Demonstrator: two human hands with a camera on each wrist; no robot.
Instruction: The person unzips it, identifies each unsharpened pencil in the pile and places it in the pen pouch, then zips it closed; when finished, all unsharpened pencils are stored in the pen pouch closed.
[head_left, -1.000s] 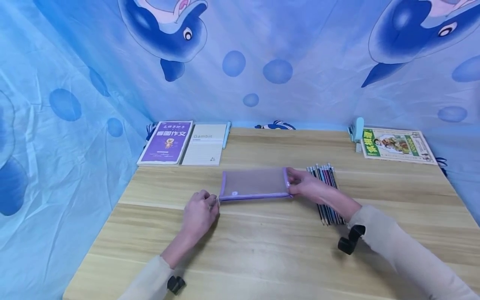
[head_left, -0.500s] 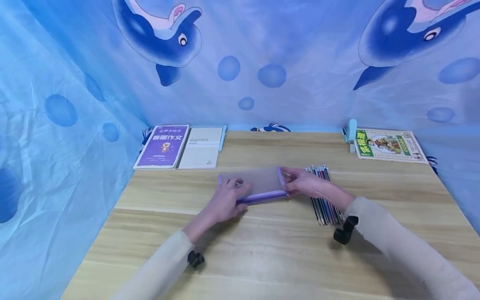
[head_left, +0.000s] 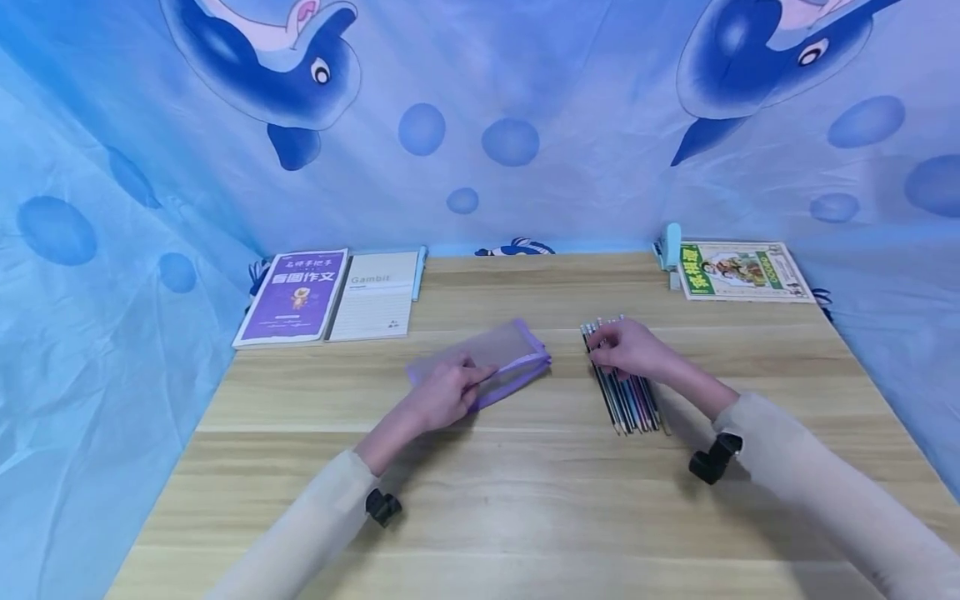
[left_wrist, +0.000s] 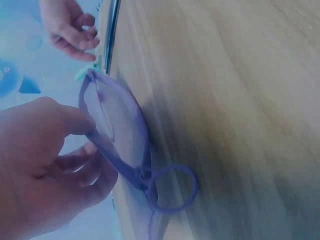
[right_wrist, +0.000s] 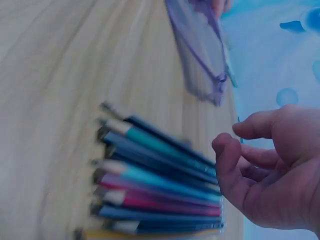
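Observation:
A translucent pencil pouch (head_left: 487, 350) with purple edging lies tilted on the table, its zip side parted in the left wrist view. My left hand (head_left: 446, 392) pinches one edge of it between thumb and fingers. A purple ring (left_wrist: 172, 189) hangs at the pouch's near end. To the right, several pencils (head_left: 628, 404) lie side by side in a row, sharpened tips toward me. My right hand (head_left: 633, 348) hovers over their far ends, fingers loosely bent. Nothing shows between its thumb and fingers (right_wrist: 227, 155) in the right wrist view.
A purple book (head_left: 292, 296) and a pale notebook (head_left: 372, 296) lie at the back left, a light-blue stick-like item (head_left: 419, 273) beside them. At the back right are a green-and-white book (head_left: 742, 271) and a light-blue object (head_left: 670, 246). A blue printed curtain (head_left: 465, 125) hangs behind the table.
My left hand has moved from the pouch's left corner onto its front edge. My right hand has let go of the pouch's right end and moved over the pencils. The pouch now lies more slanted.

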